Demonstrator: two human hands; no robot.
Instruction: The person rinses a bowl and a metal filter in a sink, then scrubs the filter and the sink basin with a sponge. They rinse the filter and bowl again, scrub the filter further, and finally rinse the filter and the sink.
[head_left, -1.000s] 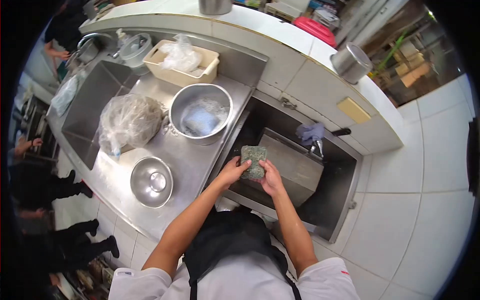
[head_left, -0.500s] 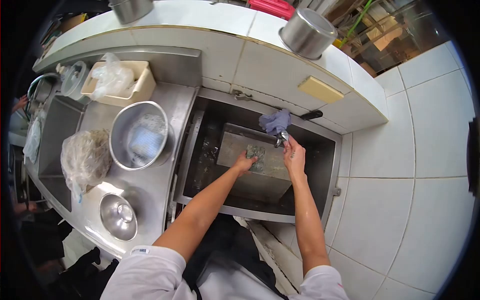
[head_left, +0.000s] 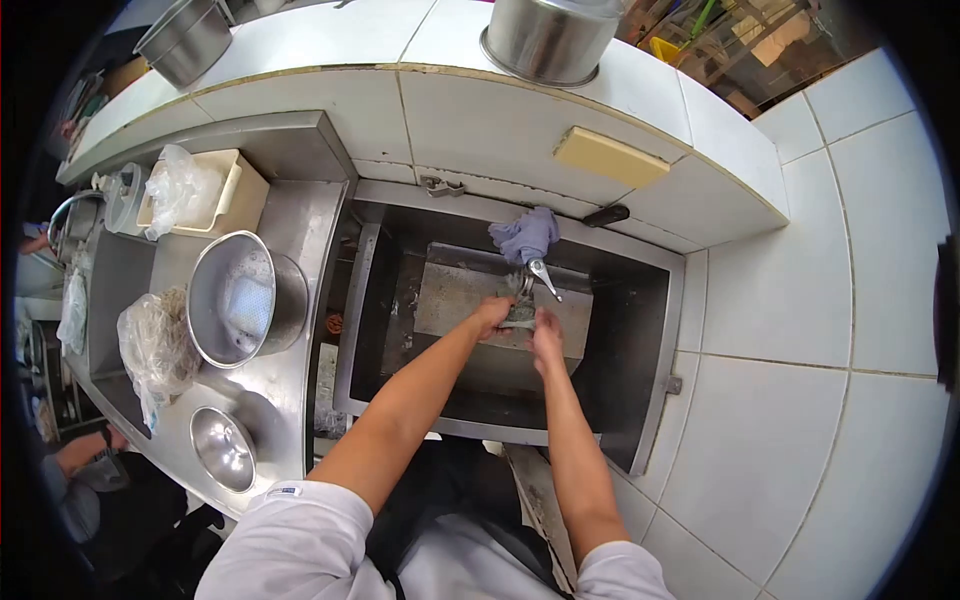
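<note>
From afar, I am viewing a kitchen, a steel sink, pot and metal bowl lining its tiled wall.

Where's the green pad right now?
In the head view, the green pad is just right of centre, held between the left hand and right hand, over the sink near the tap.

Scrubbing pad: grey-green. Rag: lavender. Tap: silver. Pot: silver; the cloth inside is pale blue. Tub: cream. Wall block: pale yellow. Handle: black. Tiles: white, with a grid pattern in tan. Sleeves: white.
</note>
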